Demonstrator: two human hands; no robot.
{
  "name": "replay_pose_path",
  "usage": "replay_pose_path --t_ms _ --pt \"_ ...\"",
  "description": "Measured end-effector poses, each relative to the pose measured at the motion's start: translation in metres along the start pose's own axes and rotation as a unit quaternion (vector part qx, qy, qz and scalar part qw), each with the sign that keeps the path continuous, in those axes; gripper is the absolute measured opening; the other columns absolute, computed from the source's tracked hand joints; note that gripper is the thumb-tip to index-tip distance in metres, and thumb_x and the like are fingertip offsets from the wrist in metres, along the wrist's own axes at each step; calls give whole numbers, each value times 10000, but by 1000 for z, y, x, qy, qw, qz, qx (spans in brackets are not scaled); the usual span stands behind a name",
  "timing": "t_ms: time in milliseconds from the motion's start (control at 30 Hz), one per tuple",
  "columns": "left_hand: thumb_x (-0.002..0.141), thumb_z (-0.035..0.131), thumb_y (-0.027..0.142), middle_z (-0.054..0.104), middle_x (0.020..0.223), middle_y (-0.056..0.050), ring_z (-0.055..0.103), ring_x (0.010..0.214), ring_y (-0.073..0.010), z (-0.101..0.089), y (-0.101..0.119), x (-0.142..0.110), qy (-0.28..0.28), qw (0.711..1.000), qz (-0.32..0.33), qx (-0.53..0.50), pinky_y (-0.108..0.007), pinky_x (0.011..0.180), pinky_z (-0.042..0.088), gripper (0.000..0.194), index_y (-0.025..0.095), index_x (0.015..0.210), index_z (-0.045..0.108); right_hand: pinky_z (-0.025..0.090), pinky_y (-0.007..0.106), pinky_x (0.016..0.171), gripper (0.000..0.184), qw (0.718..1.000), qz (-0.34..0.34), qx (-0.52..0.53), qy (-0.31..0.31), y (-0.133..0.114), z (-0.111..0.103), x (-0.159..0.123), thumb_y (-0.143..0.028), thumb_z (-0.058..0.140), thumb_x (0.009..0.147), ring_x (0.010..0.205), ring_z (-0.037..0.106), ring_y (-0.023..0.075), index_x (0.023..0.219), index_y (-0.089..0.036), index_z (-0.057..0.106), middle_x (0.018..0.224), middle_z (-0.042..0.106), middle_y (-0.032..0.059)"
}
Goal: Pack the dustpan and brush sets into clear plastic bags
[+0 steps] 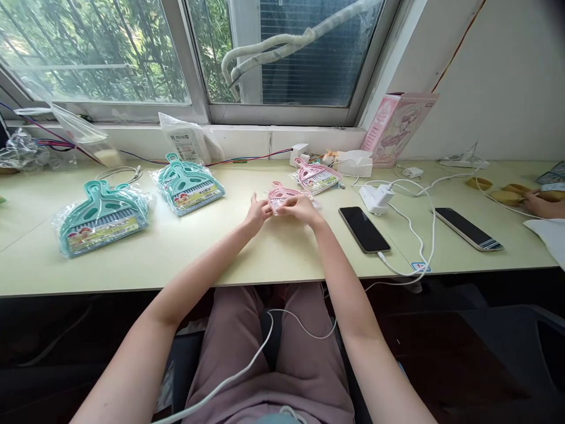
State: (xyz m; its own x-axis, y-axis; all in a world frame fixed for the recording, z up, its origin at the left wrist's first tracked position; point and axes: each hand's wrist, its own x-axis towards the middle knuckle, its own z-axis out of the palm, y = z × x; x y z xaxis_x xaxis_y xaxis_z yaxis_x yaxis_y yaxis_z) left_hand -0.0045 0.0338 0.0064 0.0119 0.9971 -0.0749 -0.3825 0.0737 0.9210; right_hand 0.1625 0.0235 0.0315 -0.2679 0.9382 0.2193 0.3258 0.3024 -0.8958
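A small pink dustpan and brush set in clear wrap lies on the table in front of me. My right hand is closed on its right part, thumb and fingers pinched together and covering some of it. At the left edge, my left hand grips the same set with its fingertips, one finger pointing up. Just behind to the right rests another wrapped pink dustpan and brush set. To the left are two larger wrapped teal sets, a nearer teal dustpan and brush set and a farther teal set.
A black phone is plugged into a white cable near a white power adapter. Farther right lie a second phone and another person's hand near yellowish bowls. A pink box stands by the window.
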Motion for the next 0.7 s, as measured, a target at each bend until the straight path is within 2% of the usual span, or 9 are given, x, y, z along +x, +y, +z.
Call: replay_pose_path --t_ms 67,167,267,333,400,500,700 --pt "848 632 205 676 886 -64 677 706 -180 -6 3 7 -7 998 -56 -42 -319 710 531 683 151 1455 323 411 252 636 243 998 -10 -64 -5 2 10 2 -415 799 644 710 614 167 647 -181 733 663 684 14" --pt "779 714 150 658 740 -39 650 638 -155 -18 8 12 -46 996 -70 3 -278 662 514 410 103 1159 567 395 240 633 235 993 -41 -109 -20 3 20 2 -403 780 685 710 604 154 665 -174 735 684 688 16" --pt "712 730 98 667 714 -37 619 605 -124 -25 11 11 -103 989 -77 77 -245 626 498 261 103 956 639 382 233 614 214 990 -57 -105 -81 4 21 1 -378 775 705 685 593 144 696 -166 746 694 691 14" --pt "674 718 90 695 778 -39 632 635 -125 -26 11 8 -134 985 -57 97 -237 617 499 317 117 983 658 377 234 607 185 986 -52 -117 -110 4 21 -1 -351 780 711 675 591 141 713 -167 758 703 698 10" --pt "637 708 89 714 858 -37 655 681 -136 -25 8 6 -145 984 -26 95 -240 621 508 442 142 1072 650 379 240 620 147 980 -54 -159 -110 2 21 -2 -322 795 713 686 600 143 731 -177 774 736 714 7" --pt "618 702 110 715 914 -30 667 703 -148 -25 5 7 -128 988 4 91 -253 622 521 543 175 1149 612 386 252 663 84 961 -80 -248 -88 -3 23 -5 -284 803 737 742 625 157 776 -210 800 829 741 9" --pt "628 689 146 697 938 -23 657 701 -156 -29 3 15 -77 993 24 91 -319 667 556 507 200 1119 575 406 271 734 101 933 -112 -336 -60 -5 33 -4 -241 693 877 871 649 196 888 -233 793 979 745 35"
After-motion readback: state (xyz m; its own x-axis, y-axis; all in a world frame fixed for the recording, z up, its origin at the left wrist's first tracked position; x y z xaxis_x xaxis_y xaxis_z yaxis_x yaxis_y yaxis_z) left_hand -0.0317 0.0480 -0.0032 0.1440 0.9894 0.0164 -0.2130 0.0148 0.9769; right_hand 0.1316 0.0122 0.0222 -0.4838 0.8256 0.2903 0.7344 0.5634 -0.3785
